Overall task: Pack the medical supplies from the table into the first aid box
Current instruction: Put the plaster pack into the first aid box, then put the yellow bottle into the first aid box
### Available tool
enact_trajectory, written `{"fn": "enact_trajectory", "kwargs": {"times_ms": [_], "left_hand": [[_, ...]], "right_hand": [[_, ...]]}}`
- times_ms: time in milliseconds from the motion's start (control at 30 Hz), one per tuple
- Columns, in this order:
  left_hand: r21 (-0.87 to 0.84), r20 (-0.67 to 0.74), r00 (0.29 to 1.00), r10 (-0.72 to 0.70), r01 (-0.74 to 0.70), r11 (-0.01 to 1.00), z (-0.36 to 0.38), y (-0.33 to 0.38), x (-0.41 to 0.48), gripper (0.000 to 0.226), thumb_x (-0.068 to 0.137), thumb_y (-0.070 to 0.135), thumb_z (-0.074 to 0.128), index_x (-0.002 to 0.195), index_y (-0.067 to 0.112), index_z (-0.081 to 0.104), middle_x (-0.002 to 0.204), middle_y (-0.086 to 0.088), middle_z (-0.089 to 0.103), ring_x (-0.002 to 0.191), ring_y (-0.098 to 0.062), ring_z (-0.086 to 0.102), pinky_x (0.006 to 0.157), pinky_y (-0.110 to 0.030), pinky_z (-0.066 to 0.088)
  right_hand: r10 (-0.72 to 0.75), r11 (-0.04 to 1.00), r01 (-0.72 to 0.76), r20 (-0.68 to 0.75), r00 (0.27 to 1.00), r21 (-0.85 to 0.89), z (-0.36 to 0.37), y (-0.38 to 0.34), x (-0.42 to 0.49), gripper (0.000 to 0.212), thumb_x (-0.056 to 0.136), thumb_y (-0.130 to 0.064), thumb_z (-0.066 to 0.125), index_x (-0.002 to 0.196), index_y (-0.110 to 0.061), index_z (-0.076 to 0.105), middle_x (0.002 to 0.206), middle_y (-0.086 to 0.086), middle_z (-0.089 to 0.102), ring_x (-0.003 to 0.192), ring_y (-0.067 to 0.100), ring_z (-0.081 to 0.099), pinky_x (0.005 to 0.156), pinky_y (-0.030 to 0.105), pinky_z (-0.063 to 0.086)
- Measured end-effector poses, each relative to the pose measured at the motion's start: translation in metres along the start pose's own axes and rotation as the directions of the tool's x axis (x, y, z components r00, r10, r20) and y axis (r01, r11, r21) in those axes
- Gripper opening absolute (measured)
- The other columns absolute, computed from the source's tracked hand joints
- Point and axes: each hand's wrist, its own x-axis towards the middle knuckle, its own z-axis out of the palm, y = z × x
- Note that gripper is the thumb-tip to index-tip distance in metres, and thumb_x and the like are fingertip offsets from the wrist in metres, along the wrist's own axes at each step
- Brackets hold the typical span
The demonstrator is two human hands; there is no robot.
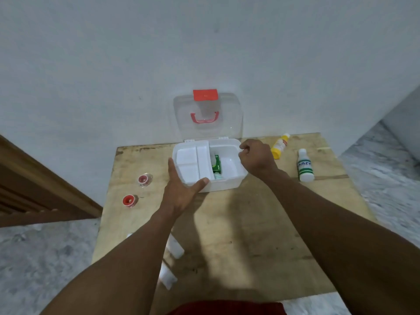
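Red-capped pots [145, 179]: two small clear pots with red inside, the second one [129, 200] nearer the person, sit well left of the box near the surface's left edge; risk is a sweeping forearm knocking one to the floor (they look light and ready to roll).

Left hand [181, 189]: grip spread apart, palm against the near-left corner of the first aid box [227, 185], thumb on the front wall; it looks to be bracing; if it presses down on the rim the box could tip or skid.

Tray insert [193, 164]: white, with several compartments, fills the left part of the box, empty; shifting it carelessly could jam it against the packs beside it.

Green pack [217, 164]: stands on edge in the deep compartment just right of the tray, with something pale green at its near end; I cannot tell what.

Lid [209, 117]: clear, red handle and red latch, upright against the wall; a nudge of the box could drop it onto the fingers.

Right hand [255, 159]: grip curled together at the box's right rim; whether it pinches anything I cannot tell.

Yellow bottle [280, 145]: lying down, just right of that hand; could roll.

White bottle [305, 165]: green-striped, lying further right, still unpacked.

White packets [168, 273]: under the left forearm, near the front edge; easily dragged off.
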Motion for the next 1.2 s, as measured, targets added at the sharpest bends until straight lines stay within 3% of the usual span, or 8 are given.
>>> {"fn": "enact_trajectory", "kwargs": {"times_ms": [133, 333, 467, 667, 900, 1067, 1200], "left_hand": [[0.0, -0.053, 0.998, -0.038, 0.038, 0.999, 0.009, 0.003, 0.001, 0.115, 0.077, 0.049, 0.079, 0.156, 0.031, -0.002, 0.154, -0.007, 0.037, 0.134, -0.036, 0.043, 0.11, -0.048, 0.038], [-0.006, -0.082, 0.996, -0.037, 0.036, 0.999, 0.007, -0.004, 0.006, 0.12, 0.055, 0.073, 0.08, 0.15, 0.035, 0.016, 0.146, -0.001, 0.046, 0.128, -0.031, 0.05, 0.102, -0.055, 0.046], [-0.035, -0.091, 0.996, 0.007, -0.011, 0.999, 0.008, -0.003, 0.005, 0.112, 0.059, 0.065, 0.084, 0.149, 0.036, 0.022, 0.142, 0.003, 0.048, 0.127, -0.025, 0.051, 0.1, -0.054, 0.048], [-0.1, -0.088, 0.994, 0.068, -0.077, 0.992, 0.015, 0.009, -0.002, 0.087, 0.072, 0.038, 0.082, 0.143, 0.031, 0.032, 0.134, 0.009, 0.051, 0.124, -0.012, 0.051, 0.098, -0.044, 0.052], [-0.1, -0.102, 0.99, 0.097, -0.107, 0.989, 0.018, 0.014, -0.002, 0.084, 0.075, 0.034, 0.08, 0.144, 0.031, 0.032, 0.133, 0.01, 0.05, 0.124, -0.006, 0.05, 0.093, -0.037, 0.054], [-0.112, -0.102, 0.992, 0.076, -0.088, 0.99, 0.018, 0.012, 0.001, 0.086, 0.074, 0.032, 0.08, 0.145, 0.031, 0.032, 0.135, 0.008, 0.052, 0.126, -0.012, 0.051, 0.096, -0.044, 0.053], [-0.109, -0.1, 0.992, 0.078, -0.088, 0.99, 0.017, 0.011, 0.003, 0.088, 0.074, 0.031, 0.081, 0.147, 0.03, 0.031, 0.138, 0.007, 0.051, 0.128, -0.014, 0.05, 0.097, -0.049, 0.052]], "right_hand": [[0.012, 1.0, -0.012, 0.021, 1.0, -0.011, -0.019, 0.02, 0.001, 0.029, 0.092, -0.006, 0.053, 0.116, -0.001, 0.068, 0.119, 0.017, 0.069, 0.114, 0.034, 0.061, 0.094, 0.03, 0.042], [0.123, 0.99, -0.123, 0.001, 0.992, -0.063, -0.048, 0.057, 0.017, 0.032, 0.095, -0.008, 0.052, 0.125, 0.0, 0.059, 0.122, 0.022, 0.064, 0.121, 0.039, 0.053, 0.099, 0.035, 0.04], [0.214, 0.971, -0.212, 0.008, 0.977, -0.108, -0.058, 0.078, 0.032, 0.031, 0.098, -0.013, 0.049, 0.126, -0.001, 0.054, 0.13, 0.019, 0.058, 0.123, 0.037, 0.054, 0.096, 0.033, 0.042], [0.339, 0.935, -0.336, 0.008, 0.941, -0.115, -0.053, 0.097, 0.067, 0.036, 0.099, -0.017, 0.052, 0.132, -0.003, 0.047, 0.137, 0.019, 0.052, 0.127, 0.035, 0.054, 0.101, 0.034, 0.045], [0.409, 0.911, -0.408, 0.01, 0.913, -0.057, -0.034, 0.108, 0.103, 0.04, 0.096, -0.019, 0.055, 0.131, -0.003, 0.045, 0.132, 0.023, 0.054, 0.12, 0.037, 0.057, 0.098, 0.038, 0.046], [0.446, 0.895, -0.446, 0.015, 0.895, -0.019, -0.026, 0.115, 0.122, 0.044, 0.102, -0.024, 0.045, 0.14, -0.004, 0.036, 0.137, 0.021, 0.051, 0.125, 0.035, 0.053, 0.103, 0.037, 0.042], [0.47, 0.882, -0.471, 0.024, 0.882, 0.013, -0.019, 0.116, 0.13, 0.043, 0.1, -0.021, 0.05, 0.137, -0.003, 0.037, 0.136, 0.017, 0.052, 0.127, 0.035, 0.053, 0.104, 0.037, 0.042]]}}
